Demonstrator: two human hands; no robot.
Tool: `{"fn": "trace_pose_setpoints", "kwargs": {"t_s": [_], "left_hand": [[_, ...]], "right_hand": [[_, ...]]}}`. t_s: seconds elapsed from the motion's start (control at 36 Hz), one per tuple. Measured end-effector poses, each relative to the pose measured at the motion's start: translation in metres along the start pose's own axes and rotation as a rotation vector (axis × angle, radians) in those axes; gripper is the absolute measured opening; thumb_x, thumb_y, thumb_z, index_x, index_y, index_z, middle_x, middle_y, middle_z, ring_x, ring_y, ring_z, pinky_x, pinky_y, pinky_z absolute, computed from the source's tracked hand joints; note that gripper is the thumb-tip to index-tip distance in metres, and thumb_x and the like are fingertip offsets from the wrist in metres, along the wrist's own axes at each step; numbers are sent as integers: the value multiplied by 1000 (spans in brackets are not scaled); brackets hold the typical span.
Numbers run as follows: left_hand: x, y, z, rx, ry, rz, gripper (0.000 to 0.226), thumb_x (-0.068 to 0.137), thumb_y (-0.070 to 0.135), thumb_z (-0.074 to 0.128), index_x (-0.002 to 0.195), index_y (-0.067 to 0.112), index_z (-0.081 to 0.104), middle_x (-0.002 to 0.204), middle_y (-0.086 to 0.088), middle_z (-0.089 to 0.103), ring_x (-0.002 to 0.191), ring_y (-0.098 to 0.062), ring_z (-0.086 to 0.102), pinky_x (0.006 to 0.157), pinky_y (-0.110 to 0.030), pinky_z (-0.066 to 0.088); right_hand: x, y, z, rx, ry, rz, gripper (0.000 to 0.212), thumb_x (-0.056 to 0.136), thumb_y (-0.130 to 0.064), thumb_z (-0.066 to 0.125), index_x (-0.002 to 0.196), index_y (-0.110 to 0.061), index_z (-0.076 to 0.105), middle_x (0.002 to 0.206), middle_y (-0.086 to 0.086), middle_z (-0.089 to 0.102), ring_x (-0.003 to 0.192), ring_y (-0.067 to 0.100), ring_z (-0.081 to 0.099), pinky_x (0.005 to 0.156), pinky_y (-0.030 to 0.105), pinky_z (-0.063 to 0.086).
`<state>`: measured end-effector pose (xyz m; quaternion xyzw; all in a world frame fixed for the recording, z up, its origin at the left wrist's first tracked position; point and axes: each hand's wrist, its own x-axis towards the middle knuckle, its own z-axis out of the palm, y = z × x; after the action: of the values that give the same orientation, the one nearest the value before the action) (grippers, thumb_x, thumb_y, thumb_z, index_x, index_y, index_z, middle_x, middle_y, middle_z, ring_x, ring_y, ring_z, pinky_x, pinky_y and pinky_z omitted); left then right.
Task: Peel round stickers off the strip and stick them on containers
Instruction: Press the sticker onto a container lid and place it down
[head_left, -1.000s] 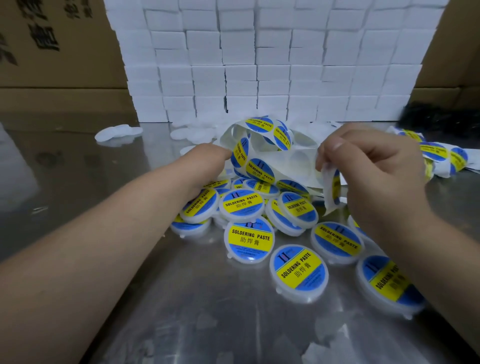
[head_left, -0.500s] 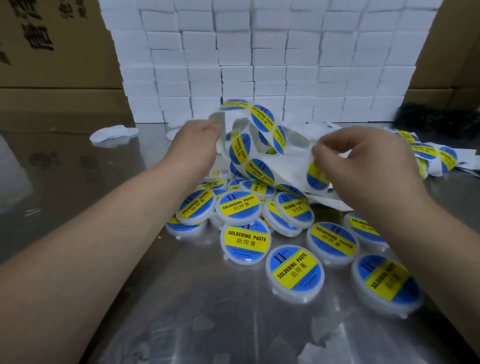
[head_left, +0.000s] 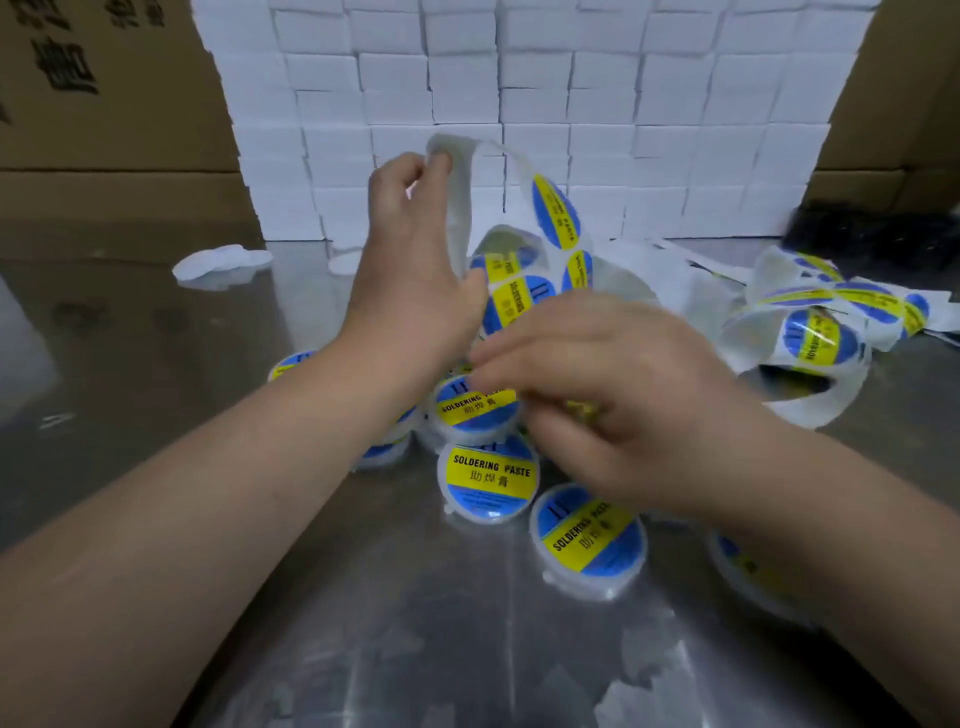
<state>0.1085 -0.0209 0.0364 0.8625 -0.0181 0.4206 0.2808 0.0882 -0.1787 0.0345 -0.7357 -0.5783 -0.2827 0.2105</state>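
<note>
My left hand (head_left: 410, 265) pinches the white backing strip (head_left: 457, 223) near its top end and holds it raised above the table. Round blue-and-yellow stickers (head_left: 556, 213) hang on the strip just right of that hand. My right hand (head_left: 628, 410), blurred, hovers low over the pile of round containers, fingers curled on a peeled sticker (head_left: 582, 411) of which only a yellow sliver shows. Labelled containers lie below it: one under the fingertips (head_left: 475, 413), one in front (head_left: 488, 478), another nearer me (head_left: 587, 543).
More sticker strip (head_left: 821, 338) lies coiled at the right. Unlabelled white lids (head_left: 223, 262) sit at the back left. A wall of white boxes (head_left: 519, 104) and cardboard cartons (head_left: 104, 114) close the back. The metal table (head_left: 415, 649) carries paper scraps near me.
My left hand rose and lifted the strip's end high. My right hand came down and leftward from the strip to just above the containers, carrying the peeled sticker.
</note>
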Motion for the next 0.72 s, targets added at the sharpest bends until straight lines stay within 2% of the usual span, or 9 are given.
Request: {"fn": "trace_pose_setpoints", "kwargs": {"t_s": [0.08,0.17,0.22,0.28,0.36,0.47,0.56,0.61,0.72], "left_hand": [[-2,1,1,18,-36,55,76,74,-2,55,142,12,26,142,-3,22,100,2,33,72,3,24],[-2,2,-2,-25,-13,63,77,73,-5,51,143,13,25,131,9,19,106,5,30,75,9,21],[-3,3,-4,-54,24,60,75,73,-6,49,142,13,26,125,14,16,103,9,29,74,9,21],[-3,4,-4,-76,47,58,74,73,-7,47,142,12,27,125,14,15,109,4,31,75,8,23],[-4,4,-4,-96,51,54,76,74,-6,47,143,16,24,126,17,15,115,-4,36,75,5,26],[-4,5,-4,-101,66,38,76,74,-6,47,144,14,23,127,15,13,104,16,23,74,12,18],[-3,5,-5,-138,75,-1,75,77,-4,47,144,15,21,139,9,17,111,7,29,73,12,18],[-3,5,-7,-179,76,-17,73,80,-1,48,146,15,19,144,7,15,118,2,34,72,8,25],[-2,11,-9,-305,65,2,69,85,0,47,146,16,19,130,16,17,89,27,37,72,-2,35]], "right_hand": [[4,1,7,-184,-184,187,29,81,-9,49,99,-17,70,94,3,71,91,29,63,74,36,50],[1,19,6,-411,-191,460,29,91,-23,37,101,-20,64,100,5,67,95,29,56,91,28,23],[-1,32,2,-545,-183,666,32,93,-30,36,108,-18,61,109,8,64,110,30,52,109,40,10],[-5,43,-1,-647,-240,817,40,93,-39,35,117,-15,56,128,9,52,130,32,34,111,53,4],[-6,45,0,-561,-165,737,43,89,-40,46,122,-14,53,147,6,34,140,28,18,112,50,5],[-1,26,5,-285,10,457,44,76,-46,60,105,-16,70,135,9,51,128,27,42,108,42,24],[2,20,8,-256,-188,461,54,72,-66,53,109,-29,67,155,3,18,143,20,11,114,43,3],[-1,26,8,-310,-245,515,46,78,-60,49,113,-35,63,158,-3,-1,144,17,-5,114,42,-5],[-5,38,9,-379,-198,554,23,91,-36,49,105,-33,67,158,-3,3,144,18,-3,114,42,-4]]}}
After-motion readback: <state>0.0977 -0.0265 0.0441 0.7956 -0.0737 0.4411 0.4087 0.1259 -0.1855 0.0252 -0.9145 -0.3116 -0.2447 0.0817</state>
